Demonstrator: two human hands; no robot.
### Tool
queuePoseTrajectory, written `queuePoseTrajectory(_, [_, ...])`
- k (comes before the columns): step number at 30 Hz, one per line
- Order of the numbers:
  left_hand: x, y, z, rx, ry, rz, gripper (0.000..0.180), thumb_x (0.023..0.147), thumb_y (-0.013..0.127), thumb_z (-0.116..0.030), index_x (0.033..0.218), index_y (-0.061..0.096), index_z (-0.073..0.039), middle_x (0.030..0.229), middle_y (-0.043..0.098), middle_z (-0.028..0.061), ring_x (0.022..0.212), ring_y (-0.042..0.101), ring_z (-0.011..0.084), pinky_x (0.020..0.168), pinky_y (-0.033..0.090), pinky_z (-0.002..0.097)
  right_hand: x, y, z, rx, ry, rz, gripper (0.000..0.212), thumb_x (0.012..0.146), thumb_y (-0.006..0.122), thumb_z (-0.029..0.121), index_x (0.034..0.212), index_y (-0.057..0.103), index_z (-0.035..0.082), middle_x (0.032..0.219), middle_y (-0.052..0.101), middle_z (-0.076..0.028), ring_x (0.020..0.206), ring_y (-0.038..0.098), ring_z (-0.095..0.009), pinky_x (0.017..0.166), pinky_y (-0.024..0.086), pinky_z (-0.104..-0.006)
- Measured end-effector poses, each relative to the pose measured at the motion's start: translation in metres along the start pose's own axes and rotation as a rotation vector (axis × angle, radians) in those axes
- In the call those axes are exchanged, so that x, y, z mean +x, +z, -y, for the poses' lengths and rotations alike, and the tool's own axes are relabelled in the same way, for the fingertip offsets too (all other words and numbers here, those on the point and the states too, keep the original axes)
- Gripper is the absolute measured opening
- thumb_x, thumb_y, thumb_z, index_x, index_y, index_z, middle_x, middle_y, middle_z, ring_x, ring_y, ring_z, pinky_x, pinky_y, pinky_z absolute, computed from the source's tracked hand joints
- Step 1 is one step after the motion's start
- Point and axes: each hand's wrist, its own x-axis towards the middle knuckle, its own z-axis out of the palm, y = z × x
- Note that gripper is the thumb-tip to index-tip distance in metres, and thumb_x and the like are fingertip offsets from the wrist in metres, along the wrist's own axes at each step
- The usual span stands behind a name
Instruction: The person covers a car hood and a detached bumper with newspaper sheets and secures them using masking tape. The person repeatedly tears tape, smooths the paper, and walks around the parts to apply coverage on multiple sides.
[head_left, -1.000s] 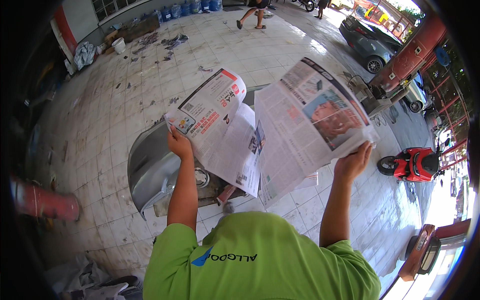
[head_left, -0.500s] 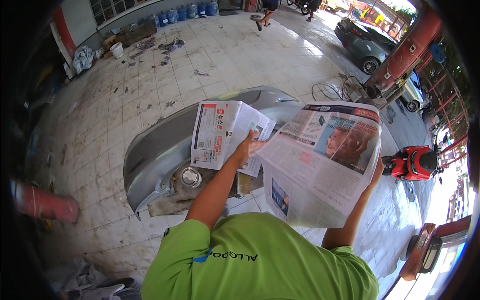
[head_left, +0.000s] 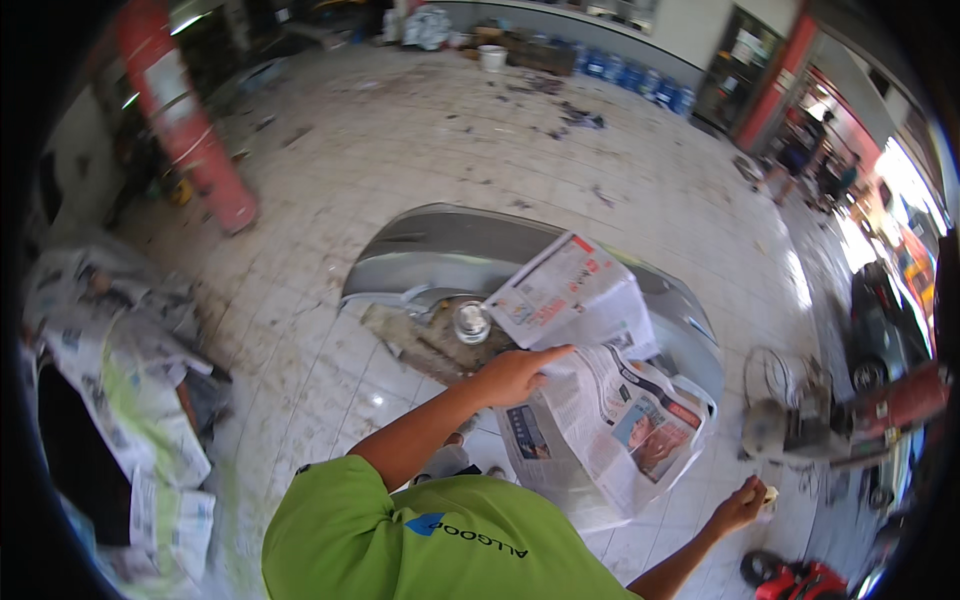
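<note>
My left hand (head_left: 515, 378) is closed on the edge of a newspaper sheet (head_left: 610, 430), which hangs creased in front of my green shirt. Apart from the sheet, out to the right, my right hand (head_left: 738, 505) pinches a small pale-yellow thing (head_left: 768, 496); it resembles a roll of tape, but its kind is not clear. A second newspaper sheet (head_left: 575, 295) lies over the middle of a grey car bumper (head_left: 440, 245). Beside it, a round silvery container (head_left: 471, 322) rests on a dirty board (head_left: 420, 340) along the bumper's near side.
A red pillar (head_left: 195, 140) stands at the far left, above a vehicle masked with paper (head_left: 130, 400). Equipment with coiled cable (head_left: 785, 400) sits to the right, near a red motorcycle (head_left: 800, 580). A white bucket (head_left: 492, 57) and several blue water jugs (head_left: 630, 75) line the back wall.
The view has turned left. My right hand has let go of the newspaper sheet and moved out to the right with the pale-yellow thing. My left hand has closed on the sheet, now lower and more creased.
</note>
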Motion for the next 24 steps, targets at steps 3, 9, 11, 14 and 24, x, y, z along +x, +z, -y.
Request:
queuePoseTrajectory(3, [-0.034,-0.031,-0.047,0.436,0.135,0.091,0.071,0.093,0.061,-0.011,0.159,0.036,-0.018,0.097,0.072,0.0144,0.083,0.071,0.0331,0.075,0.056,0.0431,-0.009,0.041,0.111,0.332,-0.586,0.35,0.032,0.097,0.071,0.028,0.111,0.068,0.0,0.116,0.066,-0.015,0.102,0.062,-0.03,0.085,0.05,-0.0407])
queuePoseTrajectory(9, [-0.113,-0.047,-0.123,0.703,0.245,0.009,0.03,0.092,0.06,-0.019,0.12,0.053,-0.013,0.064,0.06,0.0098,0.059,0.065,0.0358,0.057,0.051,0.0479,-0.122,0.062,0.336,0.637,-1.294,1.091,0.063,0.073,0.09,0.031,0.126,0.068,0.005,0.131,0.063,-0.023,0.112,0.066,-0.043,0.084,0.056,-0.0438])
queuePoseTrajectory(11, [-0.147,-0.063,-0.134,0.687,0.077,-0.084,0.024,0.093,0.06,-0.021,0.112,0.051,-0.012,0.061,0.058,0.0098,0.057,0.065,0.0365,0.055,0.05,0.0484,-0.158,0.075,0.352,0.686,-1.276,1.257,0.04,0.074,0.088,0.017,0.11,0.075,0.006,0.109,0.072,-0.018,0.092,0.072,-0.038,0.075,0.057,-0.0435])
queuePoseTrajectory(14, [-0.206,-0.081,-0.133,0.622,-0.118,-0.197,0.021,0.097,0.061,-0.025,0.109,0.053,-0.01,0.061,0.059,0.0132,0.059,0.065,0.0376,0.055,0.049,0.0486,-0.2,0.073,0.371,0.738,-1.27,1.372,0.02,0.077,0.084,0.012,0.095,0.077,0.005,0.092,0.073,-0.016,0.081,0.073,-0.035,0.071,0.057,-0.0414])
queuePoseTrajectory(24, [-0.38,-0.104,-0.111,0.584,-0.362,-0.402,0.023,0.1,0.06,-0.029,0.093,0.064,-0.008,0.069,0.065,0.0118,0.071,0.066,0.0345,0.073,0.051,0.0449,-0.325,0.017,0.455,0.731,-1.591,1.343,0.011,0.079,0.082,0.014,0.087,0.076,0.008,0.074,0.067,-0.014,0.065,0.066,-0.033,0.059,0.051,-0.0409])
